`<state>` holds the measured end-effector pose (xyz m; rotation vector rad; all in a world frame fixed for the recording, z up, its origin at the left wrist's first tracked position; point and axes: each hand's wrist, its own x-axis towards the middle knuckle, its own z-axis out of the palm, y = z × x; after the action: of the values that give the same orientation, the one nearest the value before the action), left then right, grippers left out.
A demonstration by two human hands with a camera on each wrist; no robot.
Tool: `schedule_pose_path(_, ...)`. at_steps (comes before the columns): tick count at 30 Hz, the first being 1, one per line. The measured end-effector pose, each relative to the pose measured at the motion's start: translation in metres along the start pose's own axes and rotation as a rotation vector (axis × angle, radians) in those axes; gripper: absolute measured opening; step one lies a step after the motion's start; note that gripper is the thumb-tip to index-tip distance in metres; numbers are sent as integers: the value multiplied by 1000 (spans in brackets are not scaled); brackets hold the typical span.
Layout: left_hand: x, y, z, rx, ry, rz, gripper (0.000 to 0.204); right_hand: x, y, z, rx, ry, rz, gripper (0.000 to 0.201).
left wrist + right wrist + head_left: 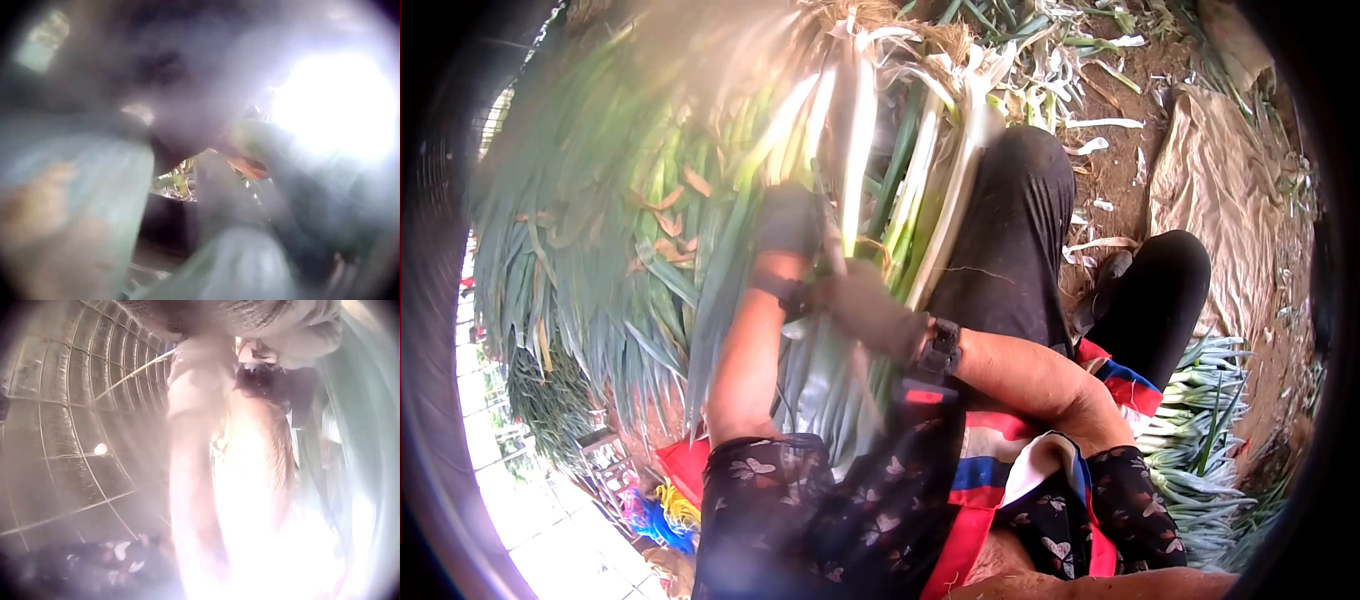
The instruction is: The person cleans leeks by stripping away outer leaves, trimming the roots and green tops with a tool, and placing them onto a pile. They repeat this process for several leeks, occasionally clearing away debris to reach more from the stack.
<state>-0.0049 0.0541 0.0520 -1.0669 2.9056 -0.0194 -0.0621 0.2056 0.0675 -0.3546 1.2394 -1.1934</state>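
Observation:
Leeks (858, 140) with pale shafts and root ends lie across the person's lap, their green leaves towards the body. My left hand (790, 220), in a dark glove, lies over the green part of the leeks; I cannot tell whether its fingers are curled round them. Just below and to the right, my gloved right hand (865, 310) grips a pale strip. In the right wrist view the strip (192, 456) hangs blurred below the right glove (250, 319), beside the left forearm (259, 444). The left wrist view shows blurred leaves (244, 269) under a dark shape.
A large heap of leeks (580, 260) fills the left side, with dry leaf bits on it. Brown sacking (1215, 210) lies at the right beside scattered trimmings (1090, 145). More leeks (1200, 450) lie at lower right. The person's bent knee (1025, 200) borders the leeks.

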Motion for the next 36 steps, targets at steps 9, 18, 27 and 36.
schedule_pose_path(9, 0, -16, -26, -225, -141, -168, 33, -14, 6, -1, 132, 40, -42, 26)
schedule_pose_path(18, 2, -49, -11, -397, 6, 31, 36, -19, -6, 7, 100, 60, 79, 27)
schedule_pose_path(27, 13, -103, 2, -975, -212, -204, 43, -41, 2, 23, -141, -62, 97, 27)
schedule_pose_path(36, 6, -46, -36, -261, -68, -142, 34, -47, -4, 24, -79, 13, 151, 20)
